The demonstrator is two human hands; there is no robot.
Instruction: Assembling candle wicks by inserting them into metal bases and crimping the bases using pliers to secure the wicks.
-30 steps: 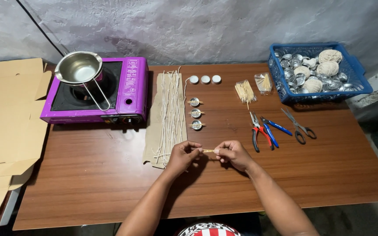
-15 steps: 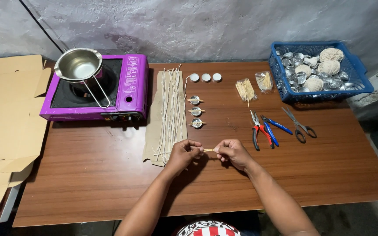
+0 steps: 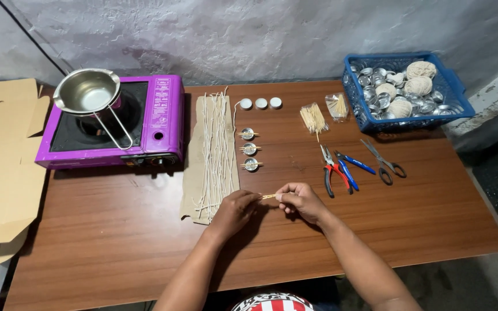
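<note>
- Head view: the left hand (image 3: 234,210) and the right hand (image 3: 301,200) meet over the front middle of the bench (image 3: 116,247). Each grip is pressed together, pinching one end of a small pale wooden stick (image 3: 268,196) held level just above the wood. What else may be between the fingertips is too small to tell.
- The stick is thin, so I judge that a hard squeeze or a twist from either hand could snap it or flick it out of both grips onto the bench.
- Waxed wicks (image 3: 217,152) lie in a loose row on a strip of brown paper (image 3: 194,190) just beside the left hand; a sideways drag of that wrist could tangle them or push the paper askew.
- Three small metal cups with sticks across them (image 3: 249,149) stand just beyond the hands; a forward reach could knock the sticks off their rims.
- Red-handled pliers (image 3: 331,171), blue-handled pliers (image 3: 350,166) and scissors (image 3: 383,162) lie near the right forearm, so a swing of the elbow could sweep them toward the edge.
- A steel pot (image 3: 87,92) sits on the purple portable stove (image 3: 145,124) with its wire handle reaching toward the front edge of the stove; a reach across could catch it and tip the pot.
- Well apart at the far right, the blue basket (image 3: 451,86) of tins and twine balls looks out of harm's way.
</note>
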